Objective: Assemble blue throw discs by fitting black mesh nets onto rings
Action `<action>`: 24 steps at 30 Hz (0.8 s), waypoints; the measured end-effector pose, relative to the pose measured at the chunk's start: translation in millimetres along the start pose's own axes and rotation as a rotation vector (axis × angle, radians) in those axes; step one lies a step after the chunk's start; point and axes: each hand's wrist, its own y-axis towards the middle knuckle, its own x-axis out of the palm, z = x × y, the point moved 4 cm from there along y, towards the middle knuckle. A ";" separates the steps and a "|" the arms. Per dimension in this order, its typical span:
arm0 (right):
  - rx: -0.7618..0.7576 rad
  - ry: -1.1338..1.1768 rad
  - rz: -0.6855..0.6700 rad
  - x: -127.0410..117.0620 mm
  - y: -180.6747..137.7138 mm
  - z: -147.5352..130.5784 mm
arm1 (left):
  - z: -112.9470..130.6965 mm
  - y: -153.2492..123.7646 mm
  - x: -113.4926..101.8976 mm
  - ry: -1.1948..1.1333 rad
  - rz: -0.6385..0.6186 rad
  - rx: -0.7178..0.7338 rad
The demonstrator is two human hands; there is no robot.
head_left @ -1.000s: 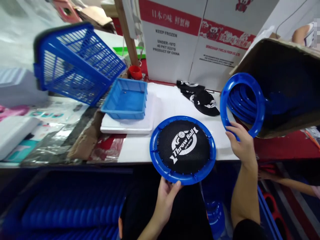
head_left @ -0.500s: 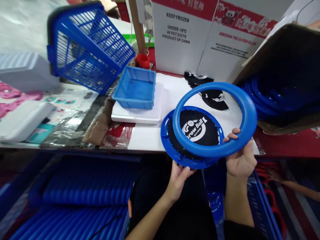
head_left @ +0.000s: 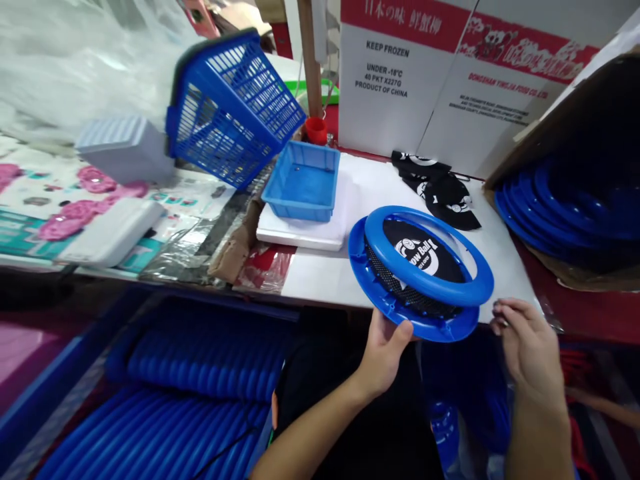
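Left grip (head_left: 383, 355) holds the mesh disc (head_left: 420, 257) from below.

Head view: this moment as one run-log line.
left hand: grips netted disc | blue ring: above disc, off-centre, contact unclear | right hand: fingers curled, apart from both

On the white carton (head_left: 400, 120) I read "日本の味 鮮蟹柳", "KEEP FROZEN", "UNDER -18°C", "40 PKT X227G", "PRODUCT OF CHINA"; on the black mesh (head_left: 421, 252), partly hidden, "ow Ball".
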 end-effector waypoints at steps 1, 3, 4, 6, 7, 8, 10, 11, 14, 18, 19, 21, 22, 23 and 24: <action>-0.089 -0.102 0.032 -6.3 2.1 -5.2 | 0.0 0.8 2.6 -0.007 0.009 0.006; -0.334 -0.357 0.042 -10.2 3.3 -22.1 | -1.7 1.6 5.2 -0.023 0.033 0.008; -0.471 -0.492 -0.007 -6.5 2.8 -32.1 | -3.0 1.6 5.7 -0.029 0.041 0.005; -0.709 -0.719 -0.240 9.5 1.0 -49.4 | -4.8 1.0 6.5 -0.037 0.037 -0.001; -0.781 -0.800 -0.412 19.2 0.6 -54.8 | -5.0 0.8 6.7 -0.037 0.033 -0.001; -0.815 -0.860 -0.581 27.9 1.2 -58.4 | -4.4 0.7 7.0 -0.036 0.030 0.002; -0.834 -0.915 -0.821 40.0 6.4 -63.7 | -0.7 1.9 7.8 -0.030 0.029 0.018; -0.840 -0.919 -0.884 44.0 10.9 -66.2 | 2.2 3.2 8.5 -0.023 0.026 0.025; -0.853 -0.887 -0.934 51.9 27.6 -74.4 | 14.0 9.8 12.8 -0.009 -0.025 0.040; -0.880 -0.766 -0.912 57.0 39.8 -91.9 | 32.6 20.3 23.5 -0.014 -0.113 0.061; -0.904 -0.707 -0.862 56.1 40.0 -98.7 | 36.8 22.9 27.5 -0.022 -0.117 0.068; -0.958 -0.580 -0.707 50.6 37.0 -112.5 | 44.0 28.1 37.6 -0.044 -0.100 0.085; -0.982 -0.524 -0.621 46.7 33.8 -118.3 | 46.8 30.6 43.5 -0.053 -0.085 0.100; -1.004 -0.476 -0.546 43.0 29.3 -122.8 | 48.9 32.7 49.8 -0.061 -0.072 0.117; -1.026 -0.442 -0.496 40.1 23.8 -126.2 | 50.0 34.3 56.2 -0.065 -0.065 0.135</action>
